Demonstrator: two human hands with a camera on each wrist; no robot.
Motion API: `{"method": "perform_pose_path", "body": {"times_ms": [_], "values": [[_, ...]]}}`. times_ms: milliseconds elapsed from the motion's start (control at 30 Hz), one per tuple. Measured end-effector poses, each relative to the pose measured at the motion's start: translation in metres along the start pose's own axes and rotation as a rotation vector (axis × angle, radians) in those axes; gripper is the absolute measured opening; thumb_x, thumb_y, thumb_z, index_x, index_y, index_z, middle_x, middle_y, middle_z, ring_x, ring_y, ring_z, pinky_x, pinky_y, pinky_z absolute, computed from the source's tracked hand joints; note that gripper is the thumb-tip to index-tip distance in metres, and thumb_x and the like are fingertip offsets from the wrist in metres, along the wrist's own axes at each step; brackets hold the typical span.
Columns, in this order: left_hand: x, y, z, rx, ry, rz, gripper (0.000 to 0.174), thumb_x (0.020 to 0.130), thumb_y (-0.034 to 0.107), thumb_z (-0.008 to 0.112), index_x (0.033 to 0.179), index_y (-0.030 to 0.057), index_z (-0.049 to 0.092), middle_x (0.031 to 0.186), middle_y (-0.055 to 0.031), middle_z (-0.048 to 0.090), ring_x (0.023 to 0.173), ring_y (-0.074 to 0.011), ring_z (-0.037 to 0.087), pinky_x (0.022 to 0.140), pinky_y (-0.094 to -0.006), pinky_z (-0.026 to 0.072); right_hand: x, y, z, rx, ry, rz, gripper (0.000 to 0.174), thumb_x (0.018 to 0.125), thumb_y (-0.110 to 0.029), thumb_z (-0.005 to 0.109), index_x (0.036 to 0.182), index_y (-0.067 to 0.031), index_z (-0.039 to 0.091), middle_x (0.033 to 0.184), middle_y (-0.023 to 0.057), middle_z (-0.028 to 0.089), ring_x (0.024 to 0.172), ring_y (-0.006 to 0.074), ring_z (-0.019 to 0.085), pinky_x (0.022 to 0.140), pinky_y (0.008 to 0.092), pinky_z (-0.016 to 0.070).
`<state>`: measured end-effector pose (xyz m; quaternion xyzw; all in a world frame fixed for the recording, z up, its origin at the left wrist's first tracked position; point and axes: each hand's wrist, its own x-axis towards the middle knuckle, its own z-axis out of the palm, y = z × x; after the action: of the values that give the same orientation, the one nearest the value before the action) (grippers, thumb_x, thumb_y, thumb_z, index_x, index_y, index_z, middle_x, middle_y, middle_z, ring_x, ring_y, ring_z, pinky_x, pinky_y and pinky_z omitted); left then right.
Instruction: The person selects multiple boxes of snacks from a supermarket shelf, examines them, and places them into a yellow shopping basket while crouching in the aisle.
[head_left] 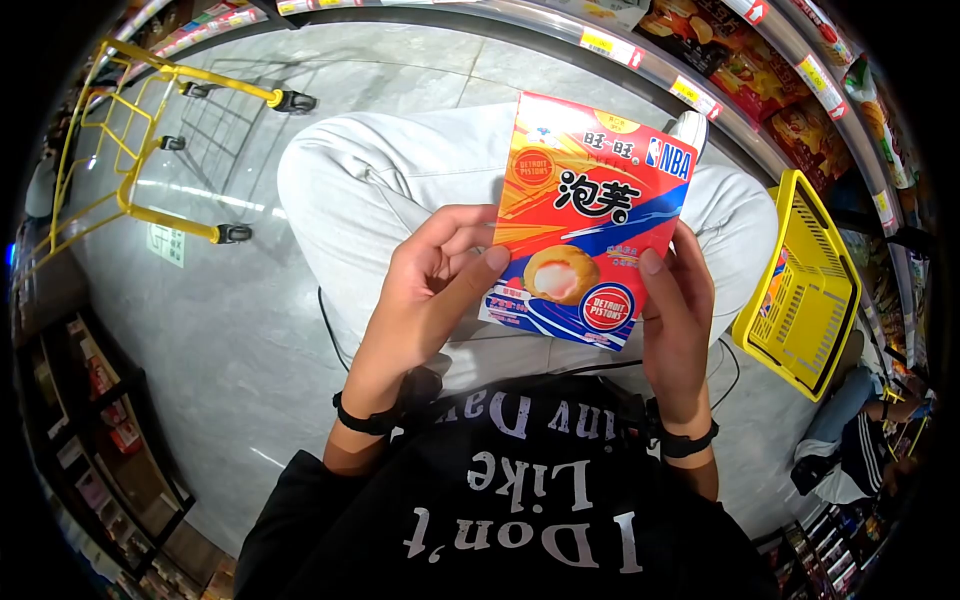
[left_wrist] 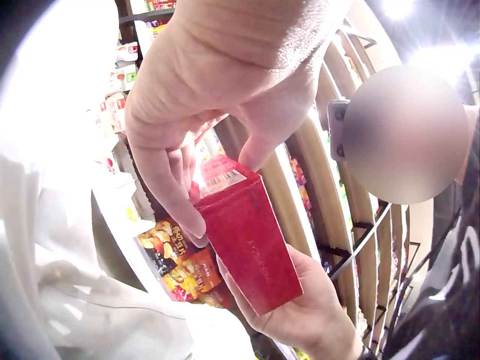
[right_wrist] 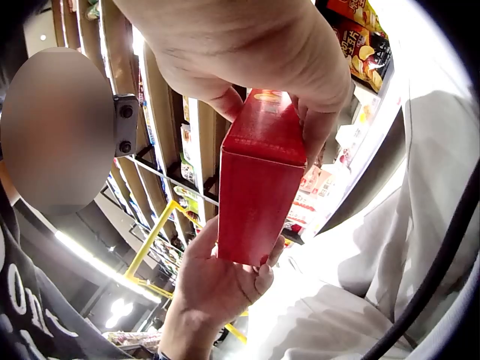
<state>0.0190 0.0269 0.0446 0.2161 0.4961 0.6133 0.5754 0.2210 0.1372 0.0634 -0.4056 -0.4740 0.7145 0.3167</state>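
Observation:
A red, orange and blue snack box [head_left: 590, 220] with a cream puff picture is held up above the person's lap, its printed front facing the head camera. The left hand [head_left: 432, 285] grips its left edge, thumb on the front and fingers behind. On the right edge the right hand [head_left: 680, 320] holds it the same way, thumb on the front. A narrow red side of the box [left_wrist: 251, 247] shows in the left wrist view, with a barcode on the adjoining face. In the right wrist view another plain red side [right_wrist: 259, 202] is visible between both hands.
A yellow basket [head_left: 803, 290] stands on the floor at the right. Yellow cart frames with black wheels [head_left: 235, 233] are at the left. Shelves of snack bags [head_left: 765, 85] curve along the top right. A person in dark clothing [head_left: 862, 450] is at the lower right.

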Motion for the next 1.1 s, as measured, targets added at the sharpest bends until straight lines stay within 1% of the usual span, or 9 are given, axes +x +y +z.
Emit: {"method": "perform_pose_path", "body": {"times_ms": [300,367,500,567,700,767,900,1000,1100], "values": [[0.000,-0.002,-0.001,0.018,-0.018,0.007,0.035,0.103,0.003,0.058,0.136,-0.0057,0.050,0.126,-0.0155,0.069,0.103,-0.0119,0.068,0.085,-0.0241,0.0532,0.001,0.002,-0.002,-0.011,-0.001,-0.013,0.048,0.102,-0.014,0.062,0.143,0.0054,0.045,0.131,0.0186,0.065,0.119,0.0162,0.062,0.100,0.0304,0.0495],[-0.001,0.004,0.002,0.084,-0.012,-0.017,0.038,0.105,0.010,0.056,0.138,-0.0098,0.049,0.129,-0.0159,0.067,0.117,-0.0144,0.062,0.100,-0.0284,0.0491,0.001,0.002,-0.002,-0.016,-0.002,-0.010,0.048,0.102,-0.013,0.062,0.143,0.0053,0.044,0.131,0.0187,0.065,0.119,0.0164,0.062,0.100,0.0302,0.0498],[0.000,0.002,0.001,0.081,-0.007,-0.038,0.038,0.106,0.010,0.056,0.138,-0.0094,0.049,0.128,-0.0149,0.067,0.117,-0.0136,0.062,0.099,-0.0278,0.0489,0.002,0.002,-0.001,-0.006,0.025,0.016,0.048,0.102,-0.013,0.062,0.143,0.0052,0.044,0.131,0.0185,0.065,0.117,0.0163,0.063,0.098,0.0295,0.0509],[0.002,-0.003,-0.001,0.048,-0.001,-0.025,0.037,0.104,0.007,0.060,0.137,-0.0060,0.050,0.125,-0.0132,0.069,0.104,-0.0106,0.066,0.087,-0.0230,0.0510,0.002,0.003,-0.001,0.001,0.027,0.022,0.049,0.102,-0.013,0.062,0.143,0.0050,0.045,0.131,0.0184,0.065,0.117,0.0162,0.063,0.097,0.0291,0.0516],[0.002,-0.002,-0.002,0.065,-0.003,-0.050,0.039,0.103,0.006,0.061,0.138,-0.0055,0.050,0.125,-0.0123,0.069,0.103,-0.0105,0.065,0.086,-0.0239,0.0515,0.002,0.003,-0.002,0.004,0.044,0.036,0.049,0.101,-0.013,0.063,0.143,0.0041,0.045,0.130,0.0180,0.066,0.116,0.0159,0.064,0.093,0.0279,0.0532],[0.002,0.000,0.000,0.130,-0.014,-0.021,0.041,0.103,0.006,0.060,0.140,-0.0086,0.050,0.127,-0.0154,0.068,0.115,-0.0152,0.064,0.098,-0.0286,0.0505,0.002,0.004,-0.003,-0.001,0.052,0.040,0.049,0.101,-0.013,0.063,0.143,0.0036,0.045,0.130,0.0179,0.066,0.116,0.0159,0.064,0.092,0.0276,0.0536],[0.002,0.003,0.004,0.137,-0.008,-0.006,0.046,0.098,0.002,0.065,0.141,-0.0078,0.050,0.128,-0.0148,0.068,0.115,-0.0156,0.064,0.098,-0.0300,0.0510,0.003,0.004,-0.002,0.015,0.060,0.037,0.048,0.101,-0.011,0.063,0.143,0.0032,0.045,0.130,0.0174,0.066,0.116,0.0161,0.064,0.093,0.0279,0.0531],[0.001,0.007,0.004,0.300,-0.007,-0.068,0.053,0.093,-0.002,0.069,0.142,-0.0064,0.050,0.130,-0.0143,0.066,0.120,-0.0176,0.062,0.103,-0.0329,0.0494,0.004,0.008,-0.001,0.024,0.069,0.010,0.048,0.100,-0.007,0.064,0.143,0.0032,0.045,0.130,0.0172,0.066,0.116,0.0159,0.064,0.095,0.0284,0.0526],[0.003,-0.002,0.002,0.347,-0.039,0.077,0.058,0.090,-0.003,0.072,0.143,-0.0048,0.049,0.132,-0.0137,0.065,0.124,-0.0193,0.060,0.108,-0.0352,0.0461,0.003,0.010,0.002,0.011,0.073,-0.002,0.050,0.099,-0.004,0.065,0.144,0.0033,0.044,0.131,0.0172,0.065,0.118,0.0163,0.062,0.097,0.0297,0.0519]]}}
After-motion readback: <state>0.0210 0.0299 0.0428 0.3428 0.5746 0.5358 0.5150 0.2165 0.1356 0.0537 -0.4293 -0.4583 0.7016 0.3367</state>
